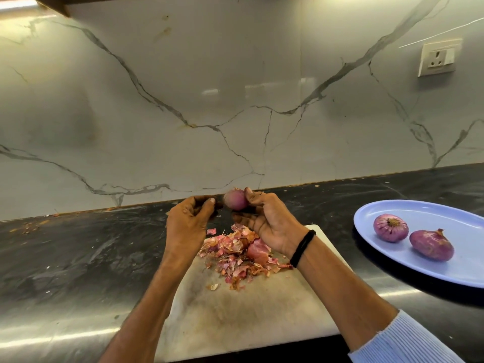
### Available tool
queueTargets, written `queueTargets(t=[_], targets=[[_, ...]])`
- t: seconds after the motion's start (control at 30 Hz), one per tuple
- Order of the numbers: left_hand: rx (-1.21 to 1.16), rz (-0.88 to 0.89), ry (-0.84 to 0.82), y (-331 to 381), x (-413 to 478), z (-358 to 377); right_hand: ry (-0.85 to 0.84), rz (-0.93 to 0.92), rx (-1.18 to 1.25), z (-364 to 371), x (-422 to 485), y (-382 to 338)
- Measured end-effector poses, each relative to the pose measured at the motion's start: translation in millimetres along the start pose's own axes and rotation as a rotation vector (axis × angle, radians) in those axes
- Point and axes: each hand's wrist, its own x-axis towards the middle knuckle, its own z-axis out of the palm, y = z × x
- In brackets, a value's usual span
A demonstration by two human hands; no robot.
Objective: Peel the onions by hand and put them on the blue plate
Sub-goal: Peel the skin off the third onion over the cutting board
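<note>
A small purple onion is held up over the far end of the white cutting board. My right hand grips it from the right, thumb on top. Just left of the onion, my left hand has its fingers curled, the fingertips meeting right beside the onion; whether they pinch skin is unclear. A heap of pink and brown onion skins lies on the board under my hands. On the blue plate at the right sit two peeled onions.
The board lies on a dark stone countertop that runs to a marble backsplash. A wall socket sits high at the right. Bits of skin dot the counter's back edge at the left.
</note>
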Motion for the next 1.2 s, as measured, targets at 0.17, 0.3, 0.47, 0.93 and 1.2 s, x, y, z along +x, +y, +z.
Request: queueTargets(t=[0.17, 0.3, 0.47, 0.93, 1.2], targets=[[-0.116, -0.016, -0.013, 4, -6, 5, -0.002, 0.027, 0.052, -3, 3, 2], [-0.261, -0.079, 0.029, 4, -6, 8, 0.0, 0.038, 0.133, -4, 2, 2], [-0.255, -0.065, 0.067, 1, -5, 6, -0.014, 0.089, 0.168, -3, -6, 3], [-0.051, 0.051, -0.012, -9, -8, 15, -0.026, 0.052, 0.161, -13, 1, 2], [-0.042, 0.154, -0.071, -4, -14, 17, -0.092, 0.027, -0.066, -4, -1, 8]])
